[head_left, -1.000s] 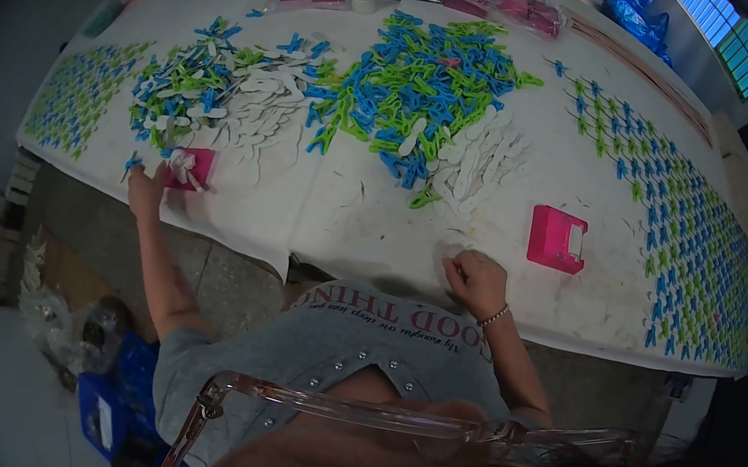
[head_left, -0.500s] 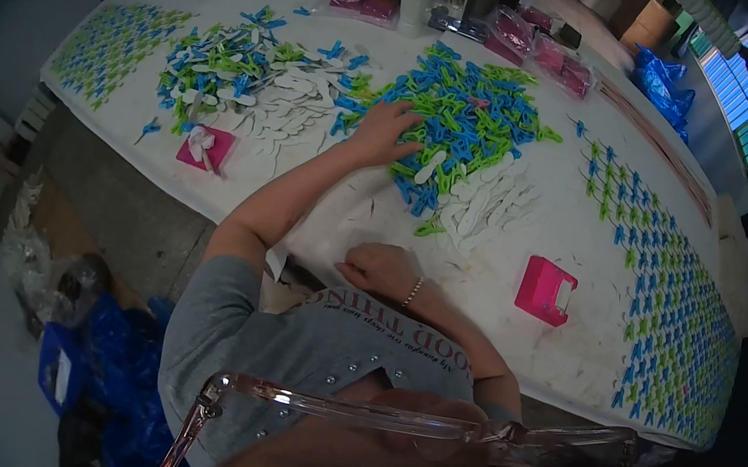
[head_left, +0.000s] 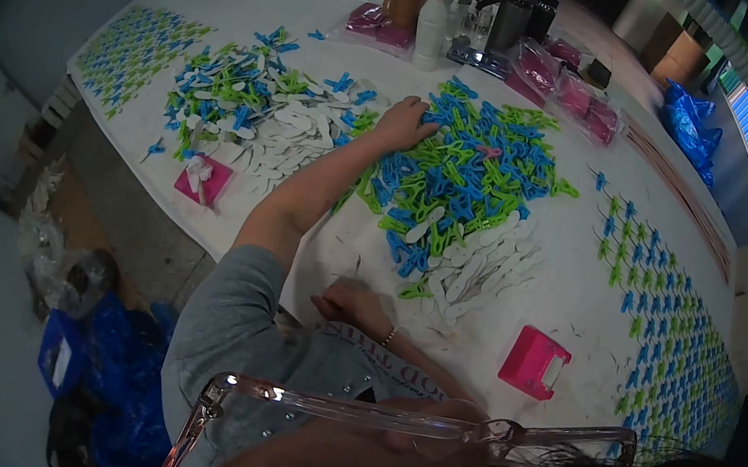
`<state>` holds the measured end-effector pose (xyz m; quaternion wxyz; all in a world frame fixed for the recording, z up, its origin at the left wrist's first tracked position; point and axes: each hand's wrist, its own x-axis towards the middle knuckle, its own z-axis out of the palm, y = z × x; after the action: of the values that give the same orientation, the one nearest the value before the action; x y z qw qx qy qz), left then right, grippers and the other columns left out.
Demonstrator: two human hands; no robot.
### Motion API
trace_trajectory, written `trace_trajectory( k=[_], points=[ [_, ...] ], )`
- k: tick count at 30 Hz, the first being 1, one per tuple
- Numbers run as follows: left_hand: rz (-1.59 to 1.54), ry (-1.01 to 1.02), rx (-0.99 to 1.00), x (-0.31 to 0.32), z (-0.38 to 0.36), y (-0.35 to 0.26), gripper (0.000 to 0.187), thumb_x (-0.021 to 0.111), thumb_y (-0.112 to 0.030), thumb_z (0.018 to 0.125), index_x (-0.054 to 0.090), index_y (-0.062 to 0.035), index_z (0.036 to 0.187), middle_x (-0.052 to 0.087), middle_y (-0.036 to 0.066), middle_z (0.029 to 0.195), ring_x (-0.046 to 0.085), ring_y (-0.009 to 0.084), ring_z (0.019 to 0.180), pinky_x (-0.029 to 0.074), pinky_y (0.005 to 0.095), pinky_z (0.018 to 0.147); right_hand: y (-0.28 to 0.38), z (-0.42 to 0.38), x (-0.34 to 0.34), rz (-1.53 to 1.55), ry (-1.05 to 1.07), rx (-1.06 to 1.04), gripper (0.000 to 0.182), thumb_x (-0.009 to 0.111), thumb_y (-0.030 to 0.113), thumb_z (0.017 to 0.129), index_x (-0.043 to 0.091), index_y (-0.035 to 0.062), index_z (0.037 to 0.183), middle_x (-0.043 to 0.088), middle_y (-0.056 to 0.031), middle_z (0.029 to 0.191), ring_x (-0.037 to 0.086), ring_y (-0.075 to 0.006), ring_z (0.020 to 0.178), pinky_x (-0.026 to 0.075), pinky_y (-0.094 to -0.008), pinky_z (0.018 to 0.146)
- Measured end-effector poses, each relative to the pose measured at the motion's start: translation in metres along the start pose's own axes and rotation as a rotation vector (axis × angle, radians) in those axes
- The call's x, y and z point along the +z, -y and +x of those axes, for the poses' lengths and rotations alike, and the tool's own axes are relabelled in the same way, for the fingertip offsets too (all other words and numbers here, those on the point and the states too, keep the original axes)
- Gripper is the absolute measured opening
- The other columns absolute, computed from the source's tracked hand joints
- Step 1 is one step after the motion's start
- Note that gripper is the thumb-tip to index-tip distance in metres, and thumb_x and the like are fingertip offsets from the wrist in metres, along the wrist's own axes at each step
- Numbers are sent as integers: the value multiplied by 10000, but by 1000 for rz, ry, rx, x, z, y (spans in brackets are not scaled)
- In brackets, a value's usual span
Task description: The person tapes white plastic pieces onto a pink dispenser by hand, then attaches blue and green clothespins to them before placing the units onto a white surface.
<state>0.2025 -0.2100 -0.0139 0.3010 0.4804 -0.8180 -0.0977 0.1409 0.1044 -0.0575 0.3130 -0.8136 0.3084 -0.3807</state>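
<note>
My left hand [head_left: 404, 125] reaches across the table to the upper left edge of a big heap of blue and green plastic clothespins [head_left: 474, 166]. Its fingers are apart and touch the pegs; no peg is seen gripped. My right hand [head_left: 356, 307], with a beaded bracelet at the wrist, rests closed near the table's front edge. Whether anything is in it is hidden. White flat, elongated pieces [head_left: 484, 268] lie against the near side of the heap. To the right of them is a pink block-shaped holder [head_left: 533, 361] with a pale insert.
Left lies a mixed heap of pegs [head_left: 232, 89], white pieces [head_left: 297, 132] and another pink holder [head_left: 203, 181]. Pegs in rows cover the far left [head_left: 141, 53] and right [head_left: 658, 321]. Bottles [head_left: 430, 31], a brown mug [head_left: 402, 4] and pink packets [head_left: 570, 94] stand behind.
The view has shifted, so the table's contents appear lower. My left hand has moved farther up along the heap's left edge. My right hand stays closed by the table edge.
</note>
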Motion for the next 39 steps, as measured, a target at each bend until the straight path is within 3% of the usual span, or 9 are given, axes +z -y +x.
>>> trace_trajectory(
  k=[8,16,22,24,28,34,36,38,39],
  points=[
    [-55,185,-207,42,98,74,635,597,-496,813,568,5,1202,457,305,1269,501,407,1136,416,421,971,12,0,-19,384,144,394,183,612,182,868,558,56,747,549,-113,702,589,-229,665,462,-342,607],
    [-49,61,-376,80,169,109,672,586,-571,786,611,-31,1186,230,340,1422,483,439,1180,394,389,1012,-36,-4,-7,556,97,371,172,597,182,881,566,53,771,552,-111,720,588,-204,702,461,-330,643],
    [-319,65,-348,107,212,171,633,585,-584,782,673,-32,1079,515,303,1245,566,369,1103,425,377,978,-33,-7,34,750,-3,351,165,583,182,891,574,50,792,556,-108,736,588,-183,733,460,-321,673],
    [-356,63,-411,89,199,140,552,666,-469,802,663,20,1058,672,164,975,635,245,892,488,353,791,-30,-9,35,764,-38,334,164,579,182,894,576,49,799,557,-107,741,588,-176,744,460,-318,683],
    [206,317,-127,66,209,133,519,643,-523,754,709,-46,948,677,177,961,653,313,890,510,394,770,-25,-16,23,756,-129,287,162,570,182,901,581,47,813,559,-106,751,587,-162,765,459,-311,703],
    [-171,218,339,92,210,-33,365,659,-409,790,701,-75,931,680,156,872,651,325,849,515,409,756,-12,-16,3,849,-41,278,195,542,223,924,612,46,882,593,-82,821,577,-134,846,448,-296,768],
    [13,270,509,149,227,-67,487,568,-495,829,639,-138,1153,600,152,1189,566,330,1091,452,410,926,-7,-8,-26,890,105,347,245,523,263,941,638,47,937,625,-60,881,567,-120,907,437,-288,813],
    [122,412,450,167,216,-119,524,506,-526,846,583,-191,1242,492,131,1344,495,326,1195,408,452,987,-1,0,-53,1371,305,986,335,511,335,945,656,48,1039,649,-14,984,562,-126,954,424,-283,847],
    [122,420,452,180,217,-129,524,506,-526,846,583,-191,1242,492,131,1344,495,326,1195,408,452,987,-7,-5,-43,1378,300,985,335,511,335,945,656,48,1039,649,-14,984,562,-126,954,424,-283,847]
  ],
)
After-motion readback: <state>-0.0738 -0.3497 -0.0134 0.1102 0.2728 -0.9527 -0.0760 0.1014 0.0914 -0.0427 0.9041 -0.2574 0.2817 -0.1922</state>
